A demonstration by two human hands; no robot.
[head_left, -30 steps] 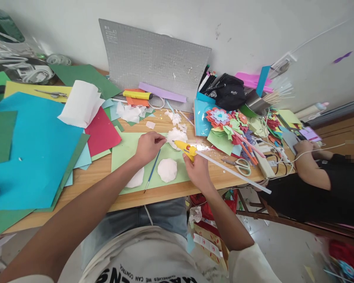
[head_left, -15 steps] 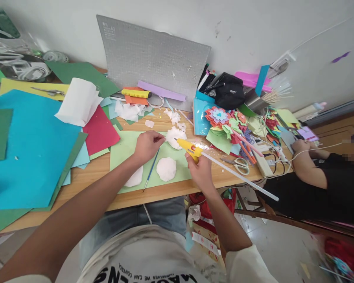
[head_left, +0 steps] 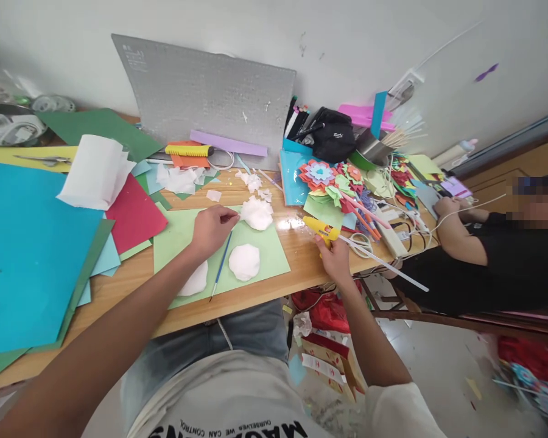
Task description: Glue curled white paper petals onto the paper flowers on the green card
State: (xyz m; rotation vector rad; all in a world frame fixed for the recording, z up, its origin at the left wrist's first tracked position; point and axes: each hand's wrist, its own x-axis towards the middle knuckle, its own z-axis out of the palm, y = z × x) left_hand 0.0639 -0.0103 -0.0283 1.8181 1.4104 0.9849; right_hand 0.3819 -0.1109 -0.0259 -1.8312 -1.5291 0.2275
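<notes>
Wooden desk [head_left: 301, 246]: right hand [head_left: 337, 260] grips glue gun [head_left: 320, 229]; left hand [head_left: 212, 229] seemingly pinches white tissue flower [head_left: 257, 214]

I see a yellow glue gun [head_left: 322, 229], white crumpled paper [head_left: 257, 213], a pale green sheet [head_left: 182, 234], a blue-handled brush [head_left: 221, 263] and a grey gridded mat [head_left: 210, 97].
</notes>
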